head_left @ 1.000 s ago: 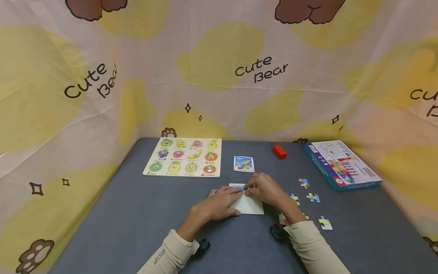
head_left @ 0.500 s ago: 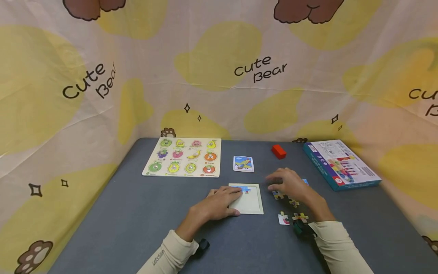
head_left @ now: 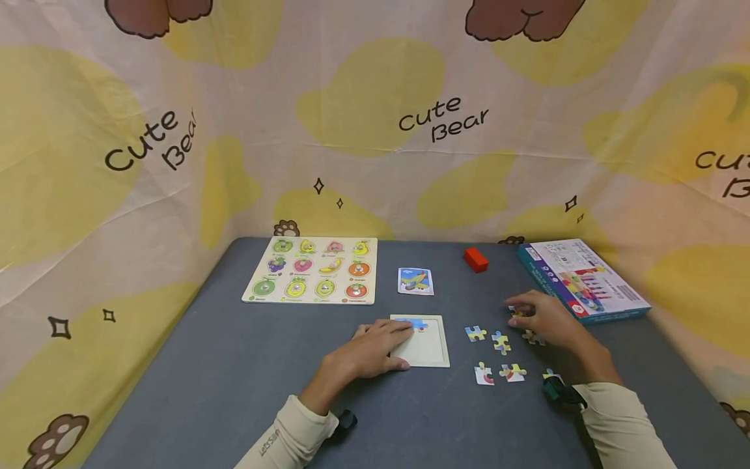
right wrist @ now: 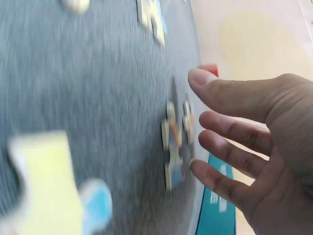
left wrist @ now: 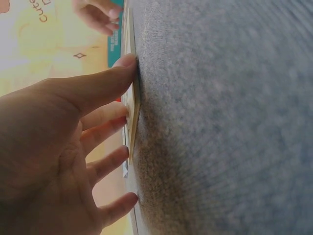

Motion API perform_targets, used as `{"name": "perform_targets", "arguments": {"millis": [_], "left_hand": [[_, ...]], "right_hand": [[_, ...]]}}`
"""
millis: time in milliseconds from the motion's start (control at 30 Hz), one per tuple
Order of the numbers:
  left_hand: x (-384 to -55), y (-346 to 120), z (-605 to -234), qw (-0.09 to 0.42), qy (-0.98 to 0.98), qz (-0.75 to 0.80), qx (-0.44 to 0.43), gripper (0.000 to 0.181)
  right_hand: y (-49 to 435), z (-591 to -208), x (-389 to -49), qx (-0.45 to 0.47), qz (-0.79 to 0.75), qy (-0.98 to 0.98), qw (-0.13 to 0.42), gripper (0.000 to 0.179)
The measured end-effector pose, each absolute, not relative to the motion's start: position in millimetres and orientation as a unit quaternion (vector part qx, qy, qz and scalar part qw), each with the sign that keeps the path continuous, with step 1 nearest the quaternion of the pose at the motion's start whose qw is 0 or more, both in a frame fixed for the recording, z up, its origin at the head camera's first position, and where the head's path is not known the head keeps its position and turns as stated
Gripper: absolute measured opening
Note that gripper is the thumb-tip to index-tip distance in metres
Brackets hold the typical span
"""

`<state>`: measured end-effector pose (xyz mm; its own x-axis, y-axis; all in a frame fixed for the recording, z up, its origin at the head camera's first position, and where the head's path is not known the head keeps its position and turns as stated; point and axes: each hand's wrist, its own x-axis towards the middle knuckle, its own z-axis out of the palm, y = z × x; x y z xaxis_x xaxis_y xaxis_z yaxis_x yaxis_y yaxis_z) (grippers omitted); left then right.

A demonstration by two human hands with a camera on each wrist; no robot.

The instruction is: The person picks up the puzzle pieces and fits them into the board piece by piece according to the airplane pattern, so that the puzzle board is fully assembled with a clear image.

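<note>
Several "Cute Bear" prints mark the cloth point(head_left: 357, 85) behind and beside 1 grey desk point(head_left: 263, 352). A wide stretch of desk runs from its left edge to the fruit board point(head_left: 316, 279) and the tray; on the right, a teal-sided box point(head_left: 592, 277) bounds the space just beyond the right hand point(head_left: 547, 317). That hand hovers at the far loose pieces, its grip spread, thumb apart from fingers; whether it touches any cannot be told. The left hand point(head_left: 370, 350), grip also spread, rests on the left side of the cream tray point(head_left: 426, 353). Beyond lie 1 plane card point(head_left: 416, 283) and 1 red block point(head_left: 476, 260). Between tray and box lie 7 loose pieces point(head_left: 500, 342), knobbed, with yellow, blue and red printing. A blue section point(head_left: 420, 325) lines the tray's far edge, partly under fingers.
</note>
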<state>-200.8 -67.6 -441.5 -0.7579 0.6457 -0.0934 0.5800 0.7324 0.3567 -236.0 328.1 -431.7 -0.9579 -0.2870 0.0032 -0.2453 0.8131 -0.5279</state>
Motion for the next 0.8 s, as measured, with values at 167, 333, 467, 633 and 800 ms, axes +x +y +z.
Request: {"name": "perform_targets", "arguments": {"millis": [167,333,467,633,800], "left_hand": [[-200.6,-68.0,-441.6,0.107,0.923,0.158,0.333,0.067],[-200.2,-68.6,-441.3,0.108,0.922,0.162,0.335,0.067],[-200.7,-68.7,-441.0,0.108,0.921,0.164,0.335,0.067],[-201.2,-68.9,-441.1,0.109,0.921,0.165,0.335,0.067],[-201.8,-68.8,-442.0,0.108,0.921,0.164,0.336,0.067]], "right_hand": [[340.9,-432.0,-237.1,-0.135,-0.272,0.952,0.029,0.036],[346.0,-431.4,-239.4,-0.131,-0.272,0.952,0.043,0.036],[348.5,-433.6,-241.2,-0.137,-0.27,0.952,0.043,0.035],[350.3,-436.3,-242.4,-0.151,-0.271,0.95,0.027,0.03],[351.0,-437.7,-243.0,-0.145,-0.266,0.953,0.023,0.026]]}}
